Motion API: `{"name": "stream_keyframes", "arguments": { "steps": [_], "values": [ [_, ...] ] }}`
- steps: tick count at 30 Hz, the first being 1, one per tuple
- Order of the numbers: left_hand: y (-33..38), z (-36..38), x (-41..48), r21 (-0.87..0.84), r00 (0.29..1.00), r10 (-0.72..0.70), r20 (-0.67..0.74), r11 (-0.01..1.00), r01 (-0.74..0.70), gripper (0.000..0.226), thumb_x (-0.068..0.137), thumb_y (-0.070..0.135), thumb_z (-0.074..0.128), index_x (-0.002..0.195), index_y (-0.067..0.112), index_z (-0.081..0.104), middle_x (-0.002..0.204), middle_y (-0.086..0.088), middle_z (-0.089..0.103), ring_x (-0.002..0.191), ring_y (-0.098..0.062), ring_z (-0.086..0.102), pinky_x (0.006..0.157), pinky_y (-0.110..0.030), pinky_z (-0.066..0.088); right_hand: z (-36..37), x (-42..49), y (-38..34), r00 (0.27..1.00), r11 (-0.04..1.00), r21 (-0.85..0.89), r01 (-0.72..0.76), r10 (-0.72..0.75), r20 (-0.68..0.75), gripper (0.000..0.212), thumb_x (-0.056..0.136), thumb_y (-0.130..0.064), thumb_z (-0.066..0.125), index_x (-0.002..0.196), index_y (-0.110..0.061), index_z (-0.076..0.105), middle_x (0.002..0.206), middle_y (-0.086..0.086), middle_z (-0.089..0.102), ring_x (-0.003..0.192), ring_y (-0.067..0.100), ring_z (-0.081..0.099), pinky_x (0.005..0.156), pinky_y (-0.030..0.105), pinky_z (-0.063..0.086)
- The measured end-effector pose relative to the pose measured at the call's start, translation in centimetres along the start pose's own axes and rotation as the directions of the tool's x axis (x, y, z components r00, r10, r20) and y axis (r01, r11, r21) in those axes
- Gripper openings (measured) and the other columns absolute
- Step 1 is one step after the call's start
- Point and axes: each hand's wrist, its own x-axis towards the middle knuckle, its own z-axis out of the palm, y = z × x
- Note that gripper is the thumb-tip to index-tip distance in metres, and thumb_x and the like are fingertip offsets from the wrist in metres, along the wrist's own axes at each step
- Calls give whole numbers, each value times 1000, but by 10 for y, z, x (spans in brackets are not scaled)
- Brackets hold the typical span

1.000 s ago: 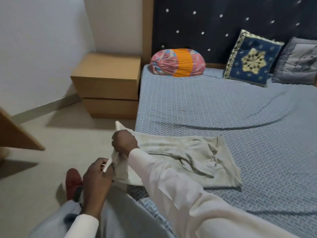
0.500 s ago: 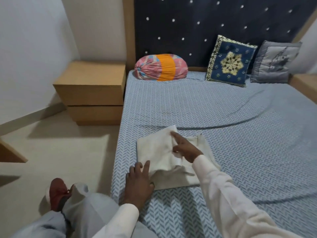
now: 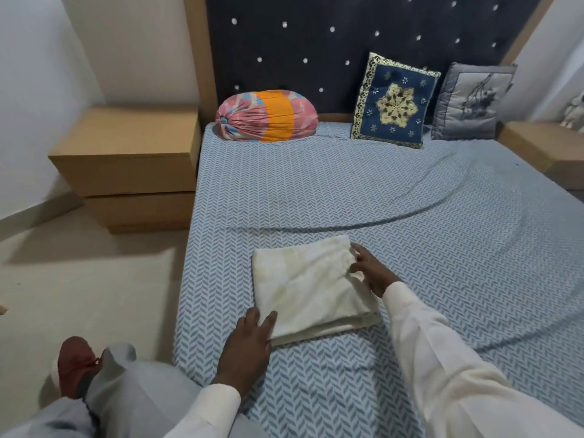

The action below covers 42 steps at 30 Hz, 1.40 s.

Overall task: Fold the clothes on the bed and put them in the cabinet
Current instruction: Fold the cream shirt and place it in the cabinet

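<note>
At the lower left of the frame a red shoe (image 3: 74, 361) rests on the pale floor (image 3: 79, 279), with a grey trouser leg (image 3: 126, 384) running from it toward the bottom edge. Above, at centre left, a wooden nightstand (image 3: 126, 172) stands against the wall, touching the side of the bed (image 3: 347, 197).

The left hand (image 3: 248, 344) comes up from the bottom in a cream sleeve and lies palm down on the blue patterned sheet. Its fingers (image 3: 267, 320) are spread a little and flat, their tips resting on the near left corner of the folded cloth (image 3: 311, 286); they press on it rather than grip it.

The folded cloth, cream and faintly mottled, lies in a neat rectangle of several layers on the bed in the lower middle of the frame, close to the bed's left edge.

At the cloth's right edge is the right hand (image 3: 373, 271), also in a cream sleeve. Its fingers (image 3: 358, 251) are loosely curled against the far right corner of the cloth, touching the fold; whether they pinch a layer cannot be told.

Along the top of the frame, against the dark studded headboard (image 3: 331, 36), lie a pink and orange bolster (image 3: 267, 116), a blue embroidered cushion (image 3: 393, 101) and a grey cushion (image 3: 472, 101). A second wooden nightstand (image 3: 550, 147) stands at the right edge.
</note>
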Motion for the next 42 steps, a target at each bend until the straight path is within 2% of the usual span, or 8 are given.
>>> {"name": "stream_keyframes", "arguments": {
  "steps": [6,14,17,23,28,32,36,42],
  "values": [
    [1,1,-1,3,993,-87,75,996,87,62,100,43,38,154,39,9,120,-9,52,96,-27,59,71,-32,43,-18,-35,42,999,941,-338,30,-34,-6,114,65,-19,86,153,-38,16,140,3,38,129,24,44,102,45,46],
    [3,9,-4,-162,989,-120,81,978,132,67,92,44,48,152,37,18,127,-6,53,99,-22,61,74,-29,49,-28,-46,73,968,783,-619,-67,-100,-231,82,75,-30,82,145,-19,41,135,17,49,123,31,52,87,32,45],
    [12,5,2,-510,918,-394,44,781,359,81,85,56,58,149,22,23,137,-11,48,115,-29,58,82,-32,45,-24,-44,83,935,687,-697,-204,-74,-347,71,74,-57,72,124,-11,51,121,16,55,115,37,53,86,40,44],
    [8,12,31,-785,805,-468,365,310,536,45,62,39,73,96,9,71,96,-10,73,86,-27,69,85,-47,57,-10,-65,55,935,939,-156,-305,265,-237,18,70,-16,74,77,-3,65,60,13,60,50,22,55,49,29,44],
    [-32,-45,27,-900,780,-553,292,117,420,8,86,11,63,90,4,61,91,-21,65,65,-26,60,43,-25,51,18,-98,48,816,882,-125,-454,468,340,10,86,-15,64,79,-9,66,65,4,54,57,14,61,51,22,52],
    [-84,-84,29,-830,697,-717,33,368,418,20,91,18,61,105,4,61,110,-26,63,87,-40,63,70,-40,58,52,-108,55,662,862,-331,-383,506,552,18,91,-21,65,98,-5,68,74,3,69,76,19,69,68,25,57],
    [-51,-87,6,-465,735,-602,-313,771,434,40,79,24,74,112,11,56,115,-21,54,104,-41,55,91,-46,46,48,-85,40,955,869,-448,-212,281,92,27,80,-26,78,78,-1,65,62,14,66,50,19,62,55,27,56],
    [34,-27,-43,7,990,-140,34,990,140,54,73,58,67,108,20,49,103,-4,58,100,-26,57,76,-34,46,48,-65,27,990,941,-338,20,-65,-124,43,68,-39,84,82,-18,50,78,10,64,61,22,64,50,31,52]
  ]
}}
